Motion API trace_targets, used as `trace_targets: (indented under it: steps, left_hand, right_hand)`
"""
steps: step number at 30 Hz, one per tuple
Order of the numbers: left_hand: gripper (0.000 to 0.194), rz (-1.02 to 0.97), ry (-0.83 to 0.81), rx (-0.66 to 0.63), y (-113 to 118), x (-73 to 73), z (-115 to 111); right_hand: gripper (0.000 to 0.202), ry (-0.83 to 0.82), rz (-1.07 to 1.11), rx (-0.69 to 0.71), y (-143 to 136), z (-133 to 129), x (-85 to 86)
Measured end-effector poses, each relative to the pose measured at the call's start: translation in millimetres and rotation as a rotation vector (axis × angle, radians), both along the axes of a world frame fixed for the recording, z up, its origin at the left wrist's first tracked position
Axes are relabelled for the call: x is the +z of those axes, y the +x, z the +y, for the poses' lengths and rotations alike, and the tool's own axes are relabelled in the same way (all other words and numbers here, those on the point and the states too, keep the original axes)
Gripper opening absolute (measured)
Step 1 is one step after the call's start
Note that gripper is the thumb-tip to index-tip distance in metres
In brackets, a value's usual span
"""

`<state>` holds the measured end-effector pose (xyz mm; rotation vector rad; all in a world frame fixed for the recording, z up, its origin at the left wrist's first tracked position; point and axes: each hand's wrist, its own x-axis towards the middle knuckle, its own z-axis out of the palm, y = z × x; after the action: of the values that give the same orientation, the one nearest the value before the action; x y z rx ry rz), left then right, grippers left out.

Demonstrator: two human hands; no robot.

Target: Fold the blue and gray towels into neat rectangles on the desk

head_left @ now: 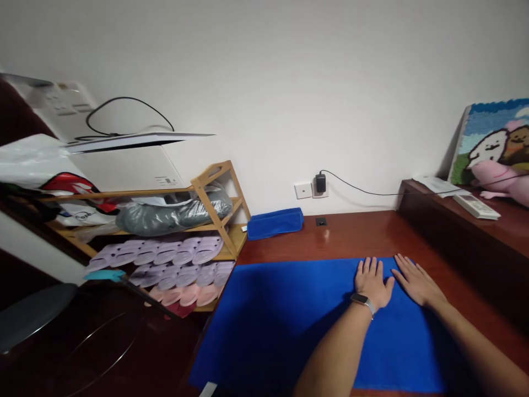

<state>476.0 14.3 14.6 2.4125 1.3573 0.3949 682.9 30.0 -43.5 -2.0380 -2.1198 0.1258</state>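
A large blue cloth point(281, 314) lies spread flat on the reddish-brown wooden table point(351, 234). My left hand point(373, 284), with a watch on its wrist, rests palm down near the cloth's far edge, fingers extended. Just to its right, my right hand point(417, 281) lies flat across the cloth's far right corner, its fingers spread. Neither hand holds anything. Toward the wall, a folded blue cloth point(275, 223) sits at the table's back left.
A wooden rack point(215, 201) with a white box point(132, 168) and several slippers point(165, 251) stands left. A black plug point(320, 183) with a cable is in the wall. The raised ledge at right holds a remote point(476, 205), a pink plush toy point(502, 179) and a picture point(491, 138).
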Motion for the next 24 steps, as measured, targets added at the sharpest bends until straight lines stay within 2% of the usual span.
trace_targets:
  steps: [2,5,7,12,15,16,18,21,24]
  left_hand:
    - [0.081,0.027,-0.017,0.011,-18.2,0.5,4.3]
    - [0.079,0.1,0.004,0.08,-86.8,6.1,7.4]
    - [0.076,0.167,0.046,0.15,-150.7,8.8,6.2]
    - [0.069,0.402,0.134,0.395,-331.4,4.7,-0.7]
    - [0.066,0.433,0.173,0.44,-414.6,-2.0,-3.0]
    - [0.065,0.426,0.187,0.439,-432.7,-4.6,-3.4]
    - [0.062,0.406,0.218,0.431,-453.5,-9.5,-4.0]
    - [0.061,0.381,0.253,0.427,-457.4,-14.2,-4.7]
    - [0.061,0.361,0.264,0.432,-452.0,-14.3,-4.5]
  right_hand:
    - [0.084,-0.01,0.001,-0.007,-0.6,-0.9,1.7]
    - [0.085,-0.021,0.007,-0.017,-3.0,-2.8,5.9]
    - [0.086,-0.04,0.002,-0.023,-4.4,-3.6,8.1]
    - [0.088,-0.055,-0.008,-0.025,-2.3,-1.6,5.3]
    - [0.088,-0.023,-0.002,-0.019,2.3,0.2,-1.3]
    - [0.088,-0.018,-0.004,-0.02,4.0,0.4,-3.8]
    - [0.09,-0.019,-0.013,-0.019,7.4,0.7,-8.6]
    - [0.091,-0.023,-0.029,-0.02,10.8,2.1,-12.6]
    - [0.088,-0.028,-0.043,-0.029,7.5,5.3,-7.1]
